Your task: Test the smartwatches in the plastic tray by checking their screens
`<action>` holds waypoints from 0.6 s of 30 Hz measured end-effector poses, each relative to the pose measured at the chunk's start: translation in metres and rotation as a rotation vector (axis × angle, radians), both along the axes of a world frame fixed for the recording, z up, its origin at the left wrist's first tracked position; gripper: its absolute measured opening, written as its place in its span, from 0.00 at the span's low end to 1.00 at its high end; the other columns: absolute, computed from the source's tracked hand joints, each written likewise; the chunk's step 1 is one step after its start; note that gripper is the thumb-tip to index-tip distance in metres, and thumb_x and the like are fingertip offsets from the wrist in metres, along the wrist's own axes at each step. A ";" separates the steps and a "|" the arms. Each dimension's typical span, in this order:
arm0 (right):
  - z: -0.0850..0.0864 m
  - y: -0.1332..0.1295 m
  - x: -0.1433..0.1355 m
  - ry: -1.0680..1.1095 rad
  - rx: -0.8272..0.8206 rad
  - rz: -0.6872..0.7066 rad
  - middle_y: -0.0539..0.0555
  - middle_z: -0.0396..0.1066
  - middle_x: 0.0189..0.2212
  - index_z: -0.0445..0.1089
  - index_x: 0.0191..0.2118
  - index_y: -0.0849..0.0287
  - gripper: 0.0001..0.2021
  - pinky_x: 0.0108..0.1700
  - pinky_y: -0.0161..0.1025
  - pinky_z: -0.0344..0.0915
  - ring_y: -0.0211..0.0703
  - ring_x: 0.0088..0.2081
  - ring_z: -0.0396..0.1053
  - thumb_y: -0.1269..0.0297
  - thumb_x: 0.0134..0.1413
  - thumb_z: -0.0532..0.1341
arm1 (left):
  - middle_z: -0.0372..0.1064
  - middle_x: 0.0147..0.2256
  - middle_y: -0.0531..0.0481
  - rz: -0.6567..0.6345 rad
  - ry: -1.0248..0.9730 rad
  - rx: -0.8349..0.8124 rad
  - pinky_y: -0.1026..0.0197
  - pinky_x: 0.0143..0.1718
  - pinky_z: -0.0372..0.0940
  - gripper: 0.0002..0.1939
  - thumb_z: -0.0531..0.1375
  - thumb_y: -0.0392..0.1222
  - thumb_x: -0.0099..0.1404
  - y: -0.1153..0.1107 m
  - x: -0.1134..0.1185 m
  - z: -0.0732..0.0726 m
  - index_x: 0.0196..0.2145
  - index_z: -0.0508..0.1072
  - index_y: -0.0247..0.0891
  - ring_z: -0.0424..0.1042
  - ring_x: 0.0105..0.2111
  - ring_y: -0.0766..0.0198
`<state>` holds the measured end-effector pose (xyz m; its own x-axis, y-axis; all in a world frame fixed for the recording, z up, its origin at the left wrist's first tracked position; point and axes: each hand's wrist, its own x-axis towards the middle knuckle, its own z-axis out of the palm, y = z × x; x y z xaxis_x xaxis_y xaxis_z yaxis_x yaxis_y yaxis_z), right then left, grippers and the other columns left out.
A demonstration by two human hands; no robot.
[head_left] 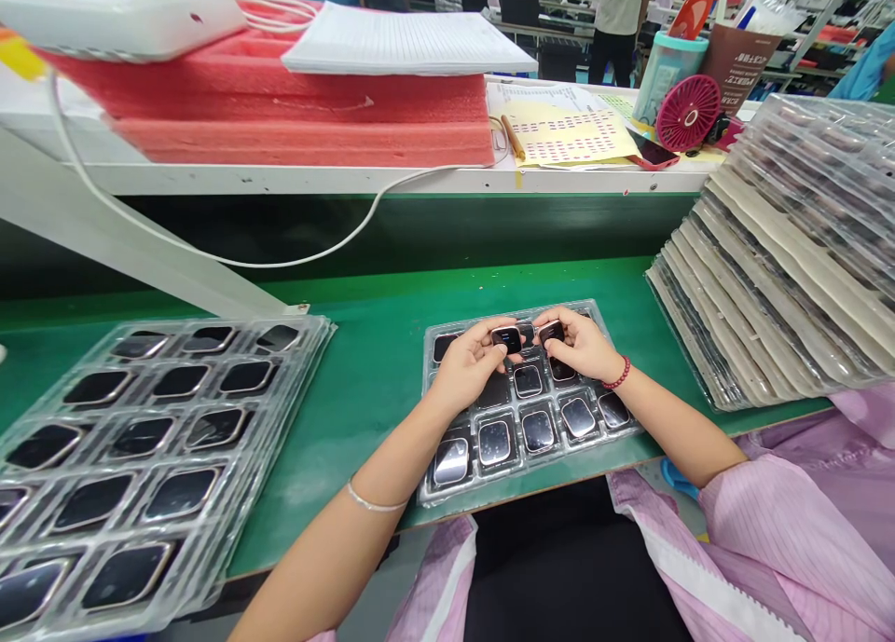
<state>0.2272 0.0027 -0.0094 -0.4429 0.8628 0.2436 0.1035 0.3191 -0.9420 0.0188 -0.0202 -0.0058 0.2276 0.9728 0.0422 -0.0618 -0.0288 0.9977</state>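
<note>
Two units are in hand. The first, a rounded-square, black-faced device with a thin metallic rim [506,340], is pinched between thumb and fingers in the left-hand grip [475,358]; faint light marks show on its face. The second, a matching black-faced device [552,333], is held likewise in the right-hand grip [584,344], thumb toward its lower edge. Both grips are narrow and closed on their units, near each other but apart.

Beneath both grips lies a clear plastic compartmented tray [433,495] with similar units seated in its pockets. Pockets directly under the hands are partly hidden; their contents cannot be confirmed.

Step in hand, as judged: individual handling of two units above the tray, possibly viewing of the faces. The next move would call for a steady pinch by the edges, faces kept unobstructed, and each unit held level and clear of its neighbours if brought to a pocket.

The tray rests on a green bench [370,372]. Well to the left of the left-hand grip stands a stack of clear, loaded plastic trays [269,446]; right of the right-hand grip, a taller, leaning stack of clear and beige layers [776,260].
</note>
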 end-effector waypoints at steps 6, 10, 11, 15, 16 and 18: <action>0.001 -0.001 0.000 -0.036 0.014 -0.010 0.56 0.74 0.40 0.66 0.46 0.60 0.15 0.39 0.38 0.70 0.43 0.40 0.74 0.70 0.50 0.60 | 0.76 0.39 0.44 0.013 -0.009 -0.013 0.65 0.26 0.66 0.21 0.64 0.39 0.55 0.000 0.000 0.002 0.48 0.71 0.35 0.77 0.30 0.61; 0.002 -0.002 0.000 -0.036 0.023 -0.006 0.56 0.74 0.40 0.66 0.47 0.61 0.17 0.36 0.36 0.69 0.44 0.41 0.73 0.71 0.48 0.60 | 0.76 0.40 0.44 0.012 0.008 -0.039 0.65 0.26 0.66 0.25 0.63 0.36 0.53 -0.001 0.001 0.004 0.51 0.69 0.36 0.77 0.33 0.60; 0.003 -0.002 0.000 -0.037 0.028 -0.007 0.56 0.74 0.40 0.66 0.47 0.61 0.17 0.36 0.36 0.69 0.44 0.41 0.73 0.71 0.48 0.60 | 0.76 0.41 0.44 0.010 0.008 -0.047 0.65 0.27 0.66 0.26 0.62 0.35 0.53 -0.002 0.001 0.004 0.51 0.69 0.36 0.77 0.33 0.60; 0.003 -0.002 -0.001 -0.067 0.029 -0.025 0.56 0.74 0.40 0.66 0.47 0.61 0.17 0.32 0.34 0.67 0.42 0.39 0.73 0.72 0.48 0.59 | 0.75 0.41 0.46 0.003 -0.039 -0.090 0.67 0.26 0.65 0.30 0.64 0.33 0.52 0.001 0.000 0.003 0.54 0.66 0.37 0.76 0.31 0.64; 0.002 -0.001 -0.001 -0.070 0.018 -0.030 0.56 0.74 0.40 0.66 0.47 0.61 0.18 0.31 0.33 0.67 0.42 0.39 0.72 0.72 0.48 0.59 | 0.75 0.40 0.47 -0.006 -0.078 -0.114 0.68 0.26 0.65 0.32 0.66 0.33 0.51 0.002 -0.001 0.003 0.55 0.65 0.38 0.75 0.30 0.66; -0.001 0.001 -0.001 -0.044 -0.013 -0.035 0.56 0.74 0.41 0.66 0.48 0.61 0.18 0.32 0.34 0.68 0.42 0.38 0.73 0.72 0.48 0.60 | 0.74 0.37 0.49 -0.044 -0.189 -0.182 0.70 0.23 0.63 0.34 0.69 0.35 0.50 0.004 -0.003 0.004 0.54 0.65 0.39 0.73 0.25 0.69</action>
